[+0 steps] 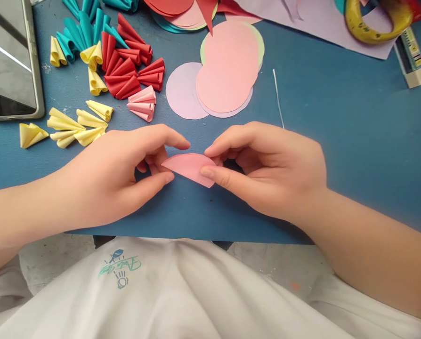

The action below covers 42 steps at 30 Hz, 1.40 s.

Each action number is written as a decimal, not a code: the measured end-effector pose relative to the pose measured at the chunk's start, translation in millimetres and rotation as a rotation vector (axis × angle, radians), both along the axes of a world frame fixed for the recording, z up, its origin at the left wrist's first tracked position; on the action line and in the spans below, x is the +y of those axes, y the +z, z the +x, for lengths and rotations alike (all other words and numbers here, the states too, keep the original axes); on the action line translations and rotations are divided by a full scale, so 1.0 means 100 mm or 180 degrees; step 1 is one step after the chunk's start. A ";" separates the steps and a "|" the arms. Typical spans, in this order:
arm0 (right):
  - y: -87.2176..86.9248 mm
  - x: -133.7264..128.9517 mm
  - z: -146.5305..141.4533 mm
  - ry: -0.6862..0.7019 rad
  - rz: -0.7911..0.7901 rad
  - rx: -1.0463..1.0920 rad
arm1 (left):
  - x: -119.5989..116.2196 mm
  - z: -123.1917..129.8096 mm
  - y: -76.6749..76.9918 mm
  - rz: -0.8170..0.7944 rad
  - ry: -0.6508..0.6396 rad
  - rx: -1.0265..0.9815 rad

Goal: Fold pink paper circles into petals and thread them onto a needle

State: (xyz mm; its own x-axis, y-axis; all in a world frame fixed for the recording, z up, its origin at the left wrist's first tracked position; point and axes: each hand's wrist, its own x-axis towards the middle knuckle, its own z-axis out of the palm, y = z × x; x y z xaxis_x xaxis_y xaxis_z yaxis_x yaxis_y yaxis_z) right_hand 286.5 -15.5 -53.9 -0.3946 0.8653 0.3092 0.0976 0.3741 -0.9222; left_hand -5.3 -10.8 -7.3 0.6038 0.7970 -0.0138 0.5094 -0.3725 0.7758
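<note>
A pink paper circle folded in half [189,165] is held above the blue table, near its front edge. My right hand [270,165] pinches its right end between thumb and forefinger. At the other end, my left hand [125,174] has its thumb and forefinger apart, with the paper's left tip close to or touching its bent fingers. Just beyond my hands lie loose pink paper circles [228,70] and a lilac circle [185,92], some overlapping. Small folded paper cones in yellow [64,120], red [122,77], pink [142,103] and teal [85,30] are grouped to the left.
A phone [9,56] rests at the far left. Red and pink circles [182,12] are stacked at the back, beside a lilac sheet [323,28]. A yellow tape roll [369,28] and a small box-like item [412,59] sit back right. A thin white stick [277,96] lies behind my right hand.
</note>
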 end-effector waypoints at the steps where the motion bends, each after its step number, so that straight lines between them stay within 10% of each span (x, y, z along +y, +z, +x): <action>1: 0.00 0.00 0.00 -0.0014 -0.0022 0.0043 | 0.01 0.01 0.00 0.0000 0.0022 0.0029; 15: 0.00 -0.02 -0.01 -0.0012 -0.0048 0.0039 | -0.01 0.08 0.03 -0.0173 0.0453 -0.0245; 21: -0.02 -0.01 -0.01 -0.0069 0.0099 0.0165 | 0.00 0.07 0.07 -0.0983 0.0447 -0.0456; 42: 0.05 -0.12 0.04 -0.0665 0.0085 -0.0456 | -0.07 0.04 -0.06 0.0101 0.0352 -0.0907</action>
